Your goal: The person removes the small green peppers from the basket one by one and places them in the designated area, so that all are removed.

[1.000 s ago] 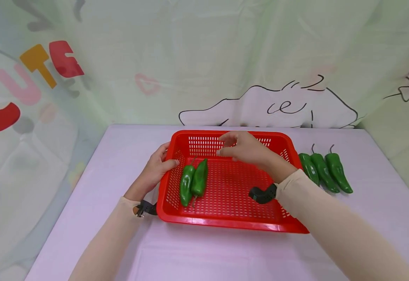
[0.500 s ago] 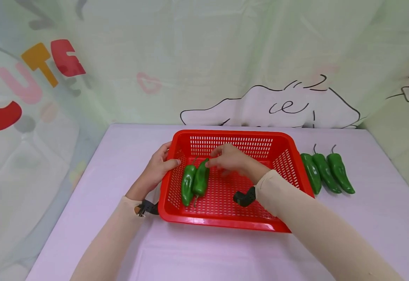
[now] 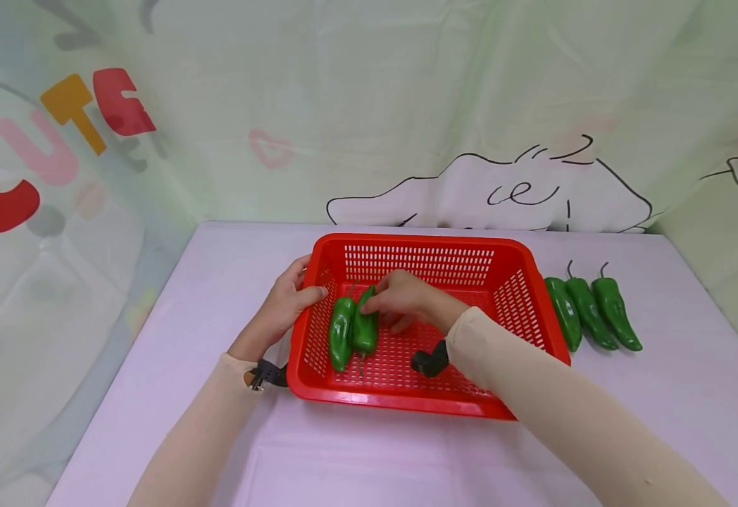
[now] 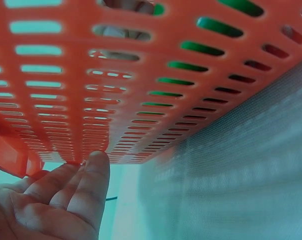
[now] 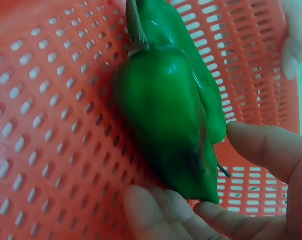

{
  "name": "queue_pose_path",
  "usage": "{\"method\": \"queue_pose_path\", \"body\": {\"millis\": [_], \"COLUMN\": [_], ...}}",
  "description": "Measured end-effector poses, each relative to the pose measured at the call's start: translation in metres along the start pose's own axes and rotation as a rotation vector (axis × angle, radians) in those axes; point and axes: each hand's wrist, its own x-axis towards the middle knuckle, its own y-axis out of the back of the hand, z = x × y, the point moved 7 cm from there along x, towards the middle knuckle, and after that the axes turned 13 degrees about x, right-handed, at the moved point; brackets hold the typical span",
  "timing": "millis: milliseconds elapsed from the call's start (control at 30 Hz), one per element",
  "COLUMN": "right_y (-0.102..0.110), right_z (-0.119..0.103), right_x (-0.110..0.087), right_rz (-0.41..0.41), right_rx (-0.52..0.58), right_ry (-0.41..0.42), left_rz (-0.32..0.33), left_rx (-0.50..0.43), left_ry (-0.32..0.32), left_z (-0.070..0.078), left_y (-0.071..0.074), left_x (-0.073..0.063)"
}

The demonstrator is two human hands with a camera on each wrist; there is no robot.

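Observation:
A red plastic basket (image 3: 401, 403) with slotted walls stands on the table. My left hand (image 3: 285, 304) grips its left rim, thumb over the edge and fingers along the outer wall. Inside, at the left end, two long green peppers lie side by side. The thumb and fingers of my right hand (image 3: 407, 299) are around the upper end of the right-hand green pepper (image 3: 365, 334). In the right wrist view this pepper (image 5: 161, 95) partly covers the left-hand pepper (image 3: 341, 334), with my fingertips at its narrow end.
Outside the basket, three more green peppers (image 3: 589, 313) lie in a row on the right, beside the basket wall. The table (image 3: 344, 458) has a pale lilac cover. A printed cloth backdrop (image 3: 407, 113) rises behind and at both sides.
My right hand has moved left and down into the basket, onto the right-hand pepper. That pepper has turned slightly, its stem end shifting right. The left hand keeps its grip on the rim.

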Motion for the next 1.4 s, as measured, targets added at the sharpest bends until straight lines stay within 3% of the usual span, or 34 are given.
{"method": "queue_pose_path", "body": {"millis": [433, 1400], "right_y": [-0.012, -0.005], "right_z": [0.000, 0.005], "right_x": [0.006, 0.006], "right_rz": [0.044, 0.039], "right_rx": [-0.081, -0.042], "right_ry": [0.003, -0.029], "left_rz": [0.002, 0.008], "left_rx": [-0.001, 0.018], "left_ry": [-0.008, -0.006], "left_z": [0.002, 0.000], "left_y": [0.000, 0.000], "left_x": [-0.002, -0.001]}}
